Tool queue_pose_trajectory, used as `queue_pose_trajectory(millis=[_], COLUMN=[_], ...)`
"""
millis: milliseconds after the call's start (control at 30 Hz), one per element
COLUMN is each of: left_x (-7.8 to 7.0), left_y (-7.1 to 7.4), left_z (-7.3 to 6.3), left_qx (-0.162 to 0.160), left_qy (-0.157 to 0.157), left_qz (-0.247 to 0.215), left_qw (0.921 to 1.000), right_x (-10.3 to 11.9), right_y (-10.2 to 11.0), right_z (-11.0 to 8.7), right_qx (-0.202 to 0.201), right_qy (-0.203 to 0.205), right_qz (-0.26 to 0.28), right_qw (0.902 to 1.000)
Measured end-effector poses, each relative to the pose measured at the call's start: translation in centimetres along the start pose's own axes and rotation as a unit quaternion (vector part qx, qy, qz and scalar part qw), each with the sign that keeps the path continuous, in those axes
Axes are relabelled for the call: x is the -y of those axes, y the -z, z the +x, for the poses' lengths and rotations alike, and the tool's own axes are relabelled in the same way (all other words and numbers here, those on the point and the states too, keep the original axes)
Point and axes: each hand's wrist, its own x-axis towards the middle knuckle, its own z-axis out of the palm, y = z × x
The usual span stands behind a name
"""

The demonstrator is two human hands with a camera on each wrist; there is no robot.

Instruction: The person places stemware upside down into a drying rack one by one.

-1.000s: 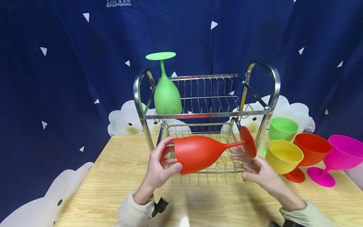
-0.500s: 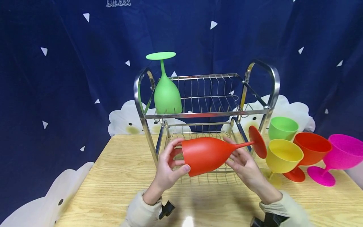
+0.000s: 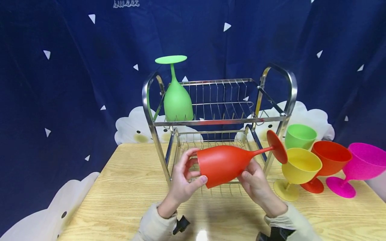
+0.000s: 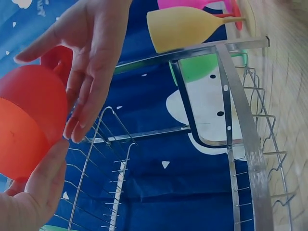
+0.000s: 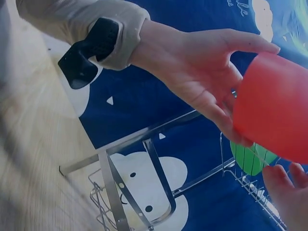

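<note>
A red plastic goblet point(image 3: 226, 164) lies nearly sideways in the air before the rack, its foot tilted up to the right. My left hand point(image 3: 189, 179) grips the bowl by its rim, thumb in front and fingers around the far side. At the stem end, my right hand point(image 3: 256, 184) reaches under the bowl. Its fingers look rather straight in the left wrist view, and the bowl partly hides their tips in the head view. Behind stands a two-tier metal dish rack point(image 3: 217, 122). A green goblet point(image 3: 178, 102) sits upside down on its upper tier, at the left.
To the rack's right stand a yellow goblet point(image 3: 301, 167), a second red goblet point(image 3: 334, 159), a pink goblet point(image 3: 362, 167) and a second green goblet point(image 3: 300, 134), all upright. A wooden table point(image 3: 120, 187) bears everything. A dark blue patterned curtain point(image 3: 75, 83) hangs behind.
The held red goblet has shifted right, its foot now higher. My left hand moved right with it. My right hand came in leftward from near the foot to the underside of the bowl.
</note>
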Motion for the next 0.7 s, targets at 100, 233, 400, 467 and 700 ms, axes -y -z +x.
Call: queue_pose_trajectory(millis=[100,233,400,467,700], left_x=[0.1,0.3,0.5,0.5,0.7], left_y=[-0.1,-0.2,-0.4,-0.4,-0.4], left_z=[0.0,0.0,-0.1,-0.1,-0.1], left_qx=[-0.004,-0.007,-0.005,-0.001,0.018], left_qy=[0.0,-0.004,-0.012,-0.013,-0.005], left_qz=[-0.002,-0.012,-0.026,-0.029,-0.024], left_qw=[1.0,0.9999,0.9996,0.9995,0.9995], right_x=[-0.1,-0.4,-0.6,-0.6,-0.3], right_y=[-0.3,-0.6,-1.0,-1.1,-1.2], right_z=[0.0,-0.1,-0.3,-0.4,-0.3], right_qx=[-0.009,-0.015,-0.039,-0.05,-0.057], right_qy=[0.005,0.018,0.027,0.03,0.04], right_qz=[0.0,0.005,0.009,0.005,-0.017], right_qw=[0.9999,0.9997,0.9988,0.9983,0.9975])
